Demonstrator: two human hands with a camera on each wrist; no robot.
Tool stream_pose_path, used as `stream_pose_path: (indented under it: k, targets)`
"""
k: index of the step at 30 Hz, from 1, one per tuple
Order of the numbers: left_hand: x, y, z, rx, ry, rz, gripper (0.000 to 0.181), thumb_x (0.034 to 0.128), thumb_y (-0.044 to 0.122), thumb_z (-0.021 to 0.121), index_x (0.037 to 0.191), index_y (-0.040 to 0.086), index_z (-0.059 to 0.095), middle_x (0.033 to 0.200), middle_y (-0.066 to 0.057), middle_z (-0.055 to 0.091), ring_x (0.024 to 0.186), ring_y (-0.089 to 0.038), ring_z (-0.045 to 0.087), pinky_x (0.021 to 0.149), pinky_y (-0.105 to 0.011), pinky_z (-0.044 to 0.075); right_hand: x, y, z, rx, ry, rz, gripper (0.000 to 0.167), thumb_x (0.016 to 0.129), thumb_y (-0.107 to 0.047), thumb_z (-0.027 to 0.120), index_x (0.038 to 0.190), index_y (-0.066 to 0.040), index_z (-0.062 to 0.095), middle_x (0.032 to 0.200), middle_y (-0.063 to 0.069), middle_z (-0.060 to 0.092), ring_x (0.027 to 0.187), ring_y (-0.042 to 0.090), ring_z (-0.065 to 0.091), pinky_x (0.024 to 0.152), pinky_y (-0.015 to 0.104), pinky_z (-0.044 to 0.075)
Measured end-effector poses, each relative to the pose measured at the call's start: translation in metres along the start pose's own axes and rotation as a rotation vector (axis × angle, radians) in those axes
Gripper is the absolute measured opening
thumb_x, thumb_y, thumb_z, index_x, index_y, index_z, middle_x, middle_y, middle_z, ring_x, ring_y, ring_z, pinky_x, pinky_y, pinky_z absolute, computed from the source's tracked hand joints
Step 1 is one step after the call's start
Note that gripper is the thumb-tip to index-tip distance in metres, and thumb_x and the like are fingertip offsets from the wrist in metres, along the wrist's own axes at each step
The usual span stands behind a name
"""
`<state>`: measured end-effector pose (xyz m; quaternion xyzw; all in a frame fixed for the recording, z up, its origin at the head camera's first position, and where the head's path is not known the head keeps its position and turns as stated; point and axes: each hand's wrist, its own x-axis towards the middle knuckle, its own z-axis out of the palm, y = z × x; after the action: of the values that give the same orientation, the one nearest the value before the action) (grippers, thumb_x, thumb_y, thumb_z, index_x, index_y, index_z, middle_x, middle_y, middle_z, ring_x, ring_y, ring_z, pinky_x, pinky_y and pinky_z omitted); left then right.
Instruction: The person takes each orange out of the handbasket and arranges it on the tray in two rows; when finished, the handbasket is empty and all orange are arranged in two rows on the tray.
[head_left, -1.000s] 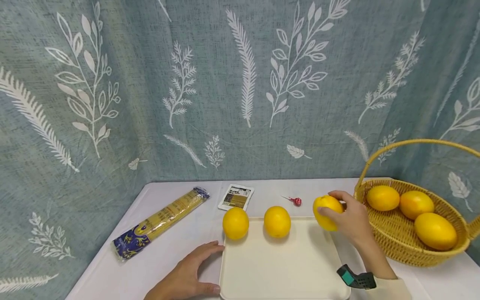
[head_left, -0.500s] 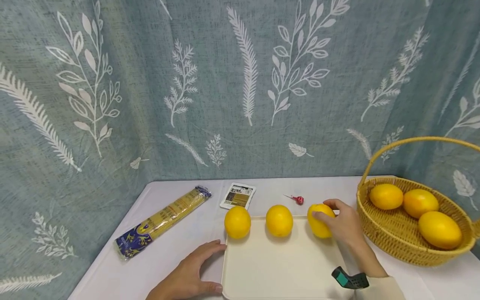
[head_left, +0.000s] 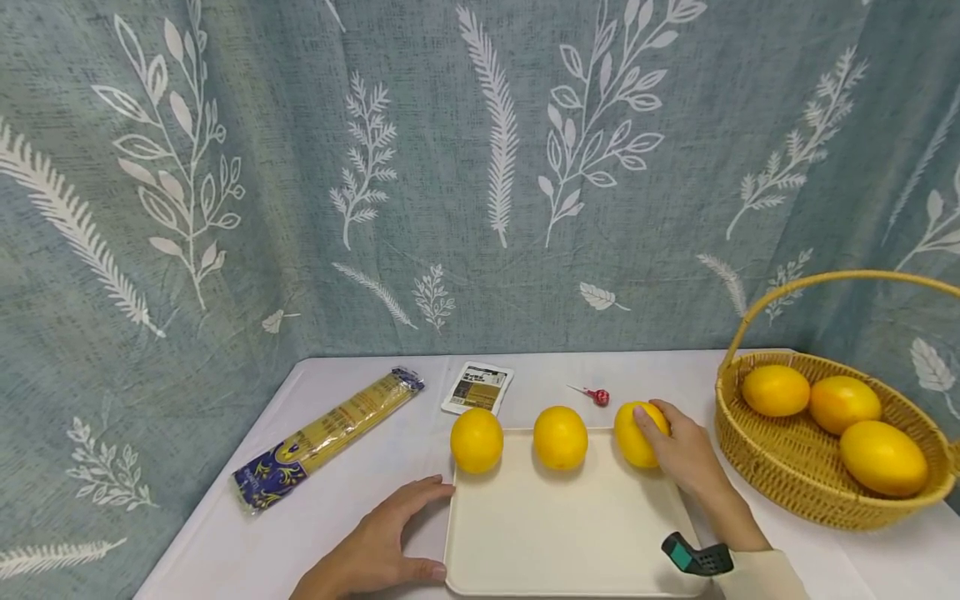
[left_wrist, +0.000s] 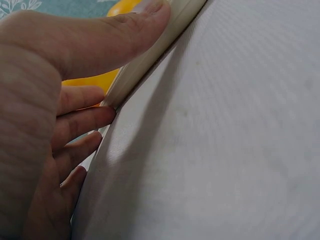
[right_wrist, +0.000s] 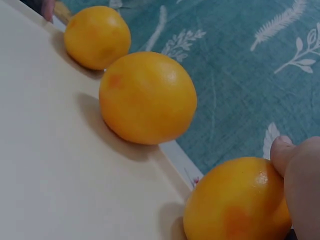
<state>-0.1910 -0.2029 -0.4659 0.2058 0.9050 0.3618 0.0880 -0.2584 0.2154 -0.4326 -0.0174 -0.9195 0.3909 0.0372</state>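
On the cream tray (head_left: 570, 533), two oval yellow fruits, the left fruit (head_left: 477, 440) and the middle fruit (head_left: 560, 437), sit along the far edge. My right hand (head_left: 686, 450) holds a third yellow fruit (head_left: 636, 433) at the far right corner, thumb over its top. The right wrist view shows orange blushes on this held fruit (right_wrist: 235, 210), which is mango-like in shape; its underside is partly hidden. My left hand (head_left: 375, 542) lies beside the tray with fingers spread. In the left wrist view its thumb (left_wrist: 115, 45) and fingertips touch the tray's side rim (left_wrist: 150, 55).
A wicker basket (head_left: 787, 492) with an arched handle and several yellow fruits stands at the right. Beyond the tray lie a white-and-brown packet (head_left: 477, 387) and a red lollipop (head_left: 600, 397). A spaghetti pack (head_left: 330, 437) rests at left. A patterned curtain (head_left: 450, 167) hangs behind the table.
My right hand has moved left and slightly down with the fruit, turning it and lowering it to the tray's far right corner. The left hand has stayed beside the tray.
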Motion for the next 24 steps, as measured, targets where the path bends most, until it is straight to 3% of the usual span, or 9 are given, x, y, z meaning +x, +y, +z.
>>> stream_pose_path:
  k: [5,13,24]
  targets:
    - [-0.0001,-0.0001,0.0001,0.001,-0.002,-0.001,0.089,0.0673,0.06,0.086,0.145,0.032,0.052,0.158,-0.011,0.042,0.145,-0.042,0.038,0.115,-0.072,0.028,0.0017,0.0009,-0.0002,-0.002,-0.023,0.009,0.081,0.105,-0.059,0.036,0.154,0.006,0.033,0.152,0.034,0.04,0.139,0.052,0.04,0.116,0.066,0.032]
    - [0.0003,0.0001,0.0009,-0.008,0.006,0.0,0.089,0.0662,0.059,0.087,0.144,0.032,0.053,0.158,-0.01,0.043,0.145,-0.041,0.038,0.116,-0.071,0.027,0.0016,-0.0009,-0.0013,0.003,-0.048,0.029,0.08,0.104,-0.058,0.042,0.154,0.004,0.033,0.146,0.037,0.044,0.13,0.052,0.05,0.109,0.065,0.043]
    - [-0.0001,0.0012,0.0002,0.005,0.01,-0.007,0.089,0.0661,0.06,0.086,0.144,0.032,0.053,0.158,-0.01,0.043,0.145,-0.041,0.037,0.116,-0.072,0.027,0.0007,-0.0018,-0.0022,0.019,-0.04,0.035,0.075,0.105,-0.054,0.044,0.15,0.006,0.039,0.144,0.036,0.047,0.129,0.049,0.05,0.11,0.064,0.042]
